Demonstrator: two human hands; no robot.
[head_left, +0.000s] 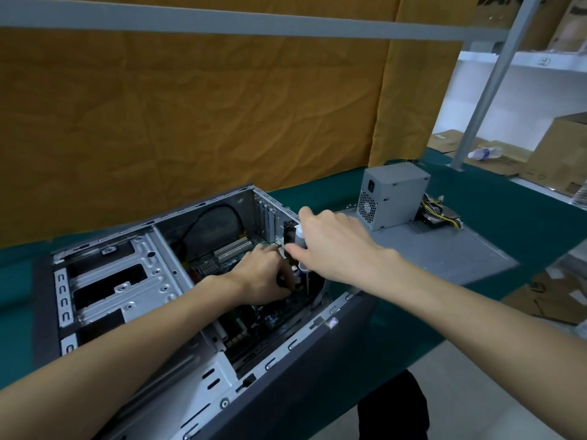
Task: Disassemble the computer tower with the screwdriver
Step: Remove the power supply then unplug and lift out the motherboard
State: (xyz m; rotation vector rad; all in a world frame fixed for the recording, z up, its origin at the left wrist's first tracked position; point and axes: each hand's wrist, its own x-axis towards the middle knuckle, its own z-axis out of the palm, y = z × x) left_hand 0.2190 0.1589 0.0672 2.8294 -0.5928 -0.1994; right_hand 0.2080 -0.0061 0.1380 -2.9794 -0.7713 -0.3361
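While the computer tower (203, 312) lies on its side with the open face up on the green table (495, 198), the right hand (330, 246) grips the screwdriver (301, 249), fingers curled round its handle, shaft pointing down into the case. Directly left of and below that grip, the left hand (263, 274) reaches onto the motherboard (254, 325); whether it holds anything cannot be told. Beyond the grip, to its right, the power supply (390, 195) stands on the removed side panel (444, 252).

views: one, head-worn | looks: forward and down across the desk (495, 198) toward its far edge | range: close, arm's reach | overlap: none, single view
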